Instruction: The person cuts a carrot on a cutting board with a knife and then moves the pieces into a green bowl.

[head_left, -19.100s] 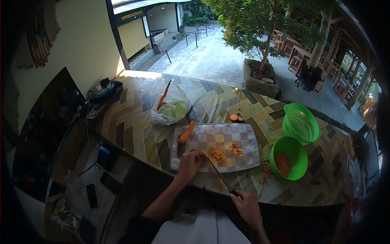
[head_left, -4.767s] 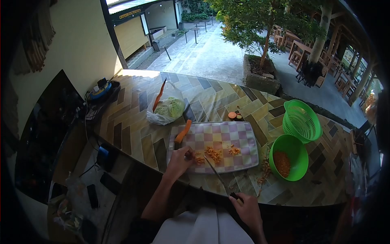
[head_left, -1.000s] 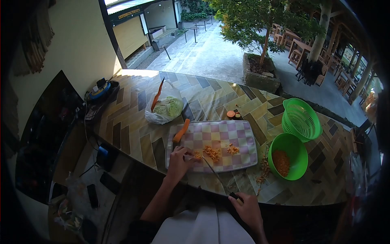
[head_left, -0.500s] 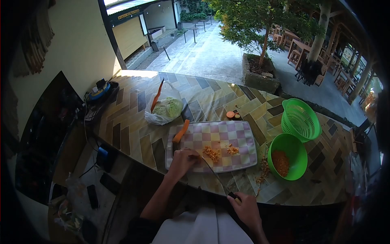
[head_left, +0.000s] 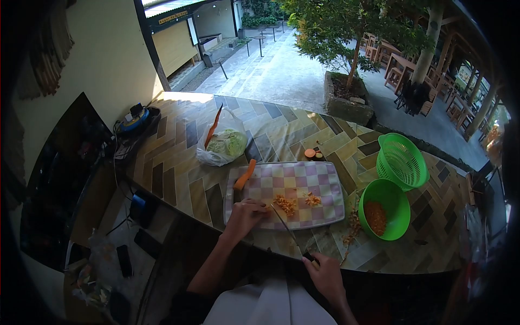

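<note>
Outdoors, a counter (head_left: 179,168) tiled in a brown and cream herringbone pattern runs beside a paved courtyard with a tree in a stone planter at about one o'clock. At the far left, around ten o'clock, a blue and yellow reel (head_left: 134,120) sits on a dark tray against the wall. Right of it lies a clear plastic bag (head_left: 225,145) holding pale green cabbage, with a long carrot strip (head_left: 213,125) sticking up out of it. Next comes a checked cutting board (head_left: 303,184), pink and white, near the counter's front edge; a carrot piece (head_left: 246,174) rests on its upper left corner. The left hand (head_left: 246,213) presses down on the board's near left part, fingers curled together over something small, likely a carrot stub, though it is too hidden to be sure. Just right of that hand a knife (head_left: 286,227) slants from the board toward five o'clock, its tip touching the board beside a heap of diced carrot (head_left: 285,204). The right hand (head_left: 325,273) is clamped around the knife's dark handle off the counter's edge. Two carrot ends (head_left: 312,154) lie beyond the board at twelve o'clock. Farther right stands a green bowl (head_left: 385,208) of diced carrot, with a green colander (head_left: 401,161) touching it behind.
</note>
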Available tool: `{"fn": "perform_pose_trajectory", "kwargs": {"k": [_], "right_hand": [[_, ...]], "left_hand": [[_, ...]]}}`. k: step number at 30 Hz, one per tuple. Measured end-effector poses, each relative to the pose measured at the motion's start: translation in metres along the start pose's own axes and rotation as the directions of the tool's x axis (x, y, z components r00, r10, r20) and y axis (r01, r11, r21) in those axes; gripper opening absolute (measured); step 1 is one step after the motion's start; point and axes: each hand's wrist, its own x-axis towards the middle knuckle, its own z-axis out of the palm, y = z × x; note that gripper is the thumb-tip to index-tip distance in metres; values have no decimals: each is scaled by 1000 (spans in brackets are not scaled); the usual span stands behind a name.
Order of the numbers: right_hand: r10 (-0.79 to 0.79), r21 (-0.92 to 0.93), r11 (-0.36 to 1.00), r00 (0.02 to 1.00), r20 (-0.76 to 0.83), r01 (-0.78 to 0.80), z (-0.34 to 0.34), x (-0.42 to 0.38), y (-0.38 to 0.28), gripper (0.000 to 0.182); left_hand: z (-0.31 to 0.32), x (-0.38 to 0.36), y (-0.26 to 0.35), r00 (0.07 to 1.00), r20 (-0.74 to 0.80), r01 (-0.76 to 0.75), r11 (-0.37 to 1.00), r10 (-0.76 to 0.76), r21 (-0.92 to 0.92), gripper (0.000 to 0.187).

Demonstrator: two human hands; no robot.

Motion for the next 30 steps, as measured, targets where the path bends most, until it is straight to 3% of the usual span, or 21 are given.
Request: {"fn": "perform_pose_trajectory", "kwargs": {"k": [3, 10, 15, 21, 27, 30], "right_hand": [[-11, -19, 1000, 1000, -13, 11, 7, 6, -2, 33], [12, -62, 998, 998, 66, -8, 2, 9, -7, 34], [-23, -45, 999, 999, 39, 25, 1, 10, -9, 33], [4, -37, 999, 999, 33, -3, 5, 13, -6, 32], [4, -91, 996, 999, 48, 1, 20, 9, -7, 29], [8, -106, 994, 999, 38, -4, 30, 5, -8, 27]], "left_hand": [[0, 0, 2, 1000, 9, 4, 1000, -4, 6, 17], [16, -10, -5, 993, -118, 16, 1000, -17, -11, 17], [24, -17, -13, 982, -190, -11, 998, 0, -58, 18], [21, -18, -10, 970, -222, -80, 994, 95, 76, 18], [28, -20, -2, 967, -254, 8, 997, 10, 71, 15], [26, -18, -6, 967, -245, -50, 993, 75, 109, 16]]}}
